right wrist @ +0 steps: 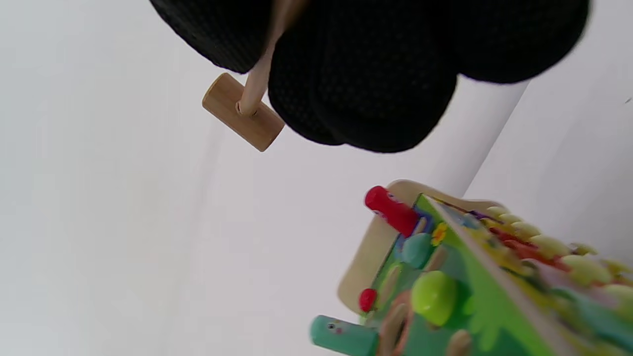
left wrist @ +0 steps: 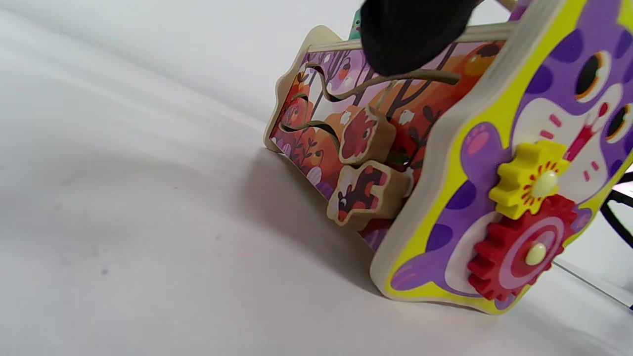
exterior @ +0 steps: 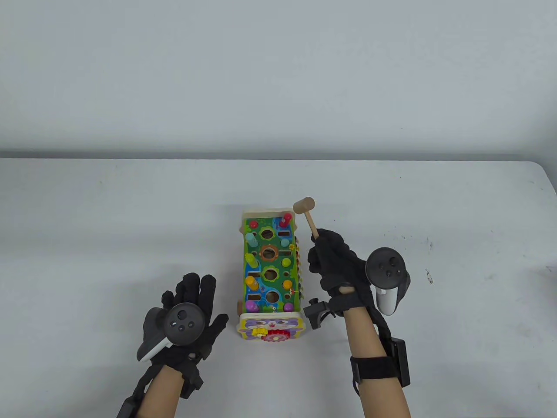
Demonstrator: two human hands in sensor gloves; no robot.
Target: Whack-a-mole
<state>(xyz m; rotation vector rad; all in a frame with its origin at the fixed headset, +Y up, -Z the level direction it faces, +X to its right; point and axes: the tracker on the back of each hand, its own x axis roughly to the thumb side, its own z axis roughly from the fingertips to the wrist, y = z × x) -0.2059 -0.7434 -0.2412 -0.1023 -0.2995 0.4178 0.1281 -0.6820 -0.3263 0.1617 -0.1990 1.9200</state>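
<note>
A colourful wooden whack-a-mole toy (exterior: 270,270) stands at the table's middle, with several coloured pegs sticking up from its green top; it also shows in the left wrist view (left wrist: 445,163) and the right wrist view (right wrist: 445,287). My right hand (exterior: 333,263) grips the handle of a small wooden hammer (exterior: 304,207), its head raised beyond the toy's far right corner; the hammer also shows in the right wrist view (right wrist: 242,111). My left hand (exterior: 189,313) lies flat on the table to the left of the toy, fingers spread, holding nothing.
The white table (exterior: 457,217) has its far edge against a pale wall and a rounded corner at the right. A purple cat face with a yellow gear (left wrist: 529,180) and a red gear (left wrist: 524,249) is on the toy's near end.
</note>
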